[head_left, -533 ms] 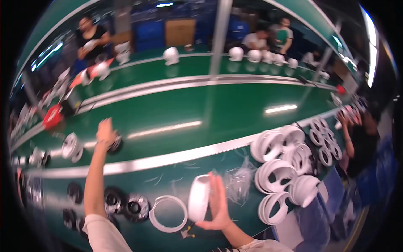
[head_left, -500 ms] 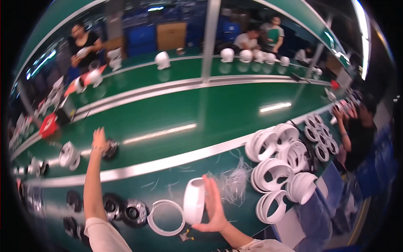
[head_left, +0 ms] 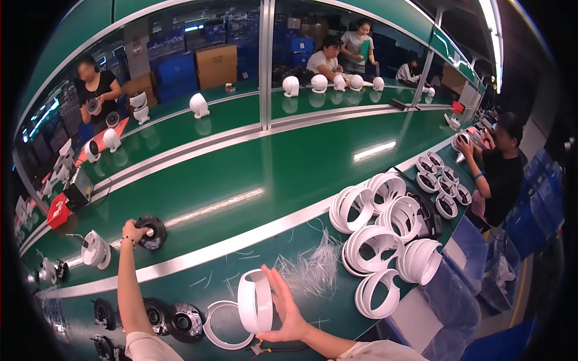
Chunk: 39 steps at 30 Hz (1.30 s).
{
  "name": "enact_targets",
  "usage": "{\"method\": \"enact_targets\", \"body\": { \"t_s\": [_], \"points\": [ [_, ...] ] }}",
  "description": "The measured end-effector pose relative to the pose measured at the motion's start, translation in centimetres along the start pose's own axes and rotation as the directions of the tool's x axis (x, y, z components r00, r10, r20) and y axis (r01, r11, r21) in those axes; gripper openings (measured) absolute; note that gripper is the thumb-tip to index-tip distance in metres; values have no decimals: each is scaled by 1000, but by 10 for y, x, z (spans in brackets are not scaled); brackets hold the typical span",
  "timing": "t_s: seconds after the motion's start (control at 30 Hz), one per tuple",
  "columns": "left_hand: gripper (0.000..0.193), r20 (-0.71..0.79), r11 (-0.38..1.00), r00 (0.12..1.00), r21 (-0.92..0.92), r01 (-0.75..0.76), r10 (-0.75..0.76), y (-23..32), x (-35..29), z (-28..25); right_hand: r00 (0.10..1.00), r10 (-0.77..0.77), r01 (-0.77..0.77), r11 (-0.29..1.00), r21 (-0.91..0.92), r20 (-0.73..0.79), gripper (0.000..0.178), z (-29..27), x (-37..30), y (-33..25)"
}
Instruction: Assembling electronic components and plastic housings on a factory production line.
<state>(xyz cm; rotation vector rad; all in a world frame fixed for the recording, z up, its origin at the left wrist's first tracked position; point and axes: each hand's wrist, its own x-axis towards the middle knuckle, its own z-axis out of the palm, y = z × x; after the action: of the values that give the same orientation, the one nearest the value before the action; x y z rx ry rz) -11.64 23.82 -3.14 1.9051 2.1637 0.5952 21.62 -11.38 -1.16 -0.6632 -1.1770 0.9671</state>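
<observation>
My left hand (head_left: 133, 232) reaches out over the green belt, its fingers closed on the near edge of a black round camera base (head_left: 151, 233). My right hand (head_left: 287, 308) grips a wide white plastic ring (head_left: 255, 301) on its side, with the thumb low and the fingers along the upper edge. Just left of that, a thinner white ring (head_left: 211, 333) lies on the bench, partly hidden by the held one. More black round bases (head_left: 186, 322) sit near my left forearm. A small cable with a yellow connector (head_left: 259, 349) lies below the held ring.
Stacks of white rings (head_left: 372, 249) stand to the right, beside a heap of clear plastic strips (head_left: 310, 265). A white housing (head_left: 96, 249) rests on the belt at left. Blue bins (head_left: 475, 246) line the lower right. Co-workers (head_left: 503, 159) work at right and across the belt.
My left hand has gone from reaching above the black base to gripping it. My right hand and the white ring have shifted left and slightly down in the picture as the whole view moved.
</observation>
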Motion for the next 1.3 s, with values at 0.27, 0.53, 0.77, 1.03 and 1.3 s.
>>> {"method": "enact_targets", "body": {
  "t_s": [0.27, 0.53, 0.77, 1.03, 1.3],
  "points": [
    [32, -38, 475, 927, -850, -226, 372, 86, -163, -25, 997, 67, -63, 991, 117, -33, 112, -8, 6, 1],
    [37, 278, -139, 910, -933, 332, 308, 169, -278, -32, 997, -69, 72, 996, -58, 46, 116, 1, 62, -33],
    [32, 278, -387, 928, -850, 358, 250, 173, -290, -13, 995, 101, -100, 993, -69, 14, 112, -1, 88, -25],
    [43, 366, -247, 615, -684, 687, 698, 138, -291, 13, 982, 100, -16, 889, -458, 159, 116, 15, 85, -21],
    [75, 528, 392, 547, -849, 354, 650, 127, -267, 17, 960, 81, 61, 875, -480, 269, 118, 10, 88, -14]
  ]
}}
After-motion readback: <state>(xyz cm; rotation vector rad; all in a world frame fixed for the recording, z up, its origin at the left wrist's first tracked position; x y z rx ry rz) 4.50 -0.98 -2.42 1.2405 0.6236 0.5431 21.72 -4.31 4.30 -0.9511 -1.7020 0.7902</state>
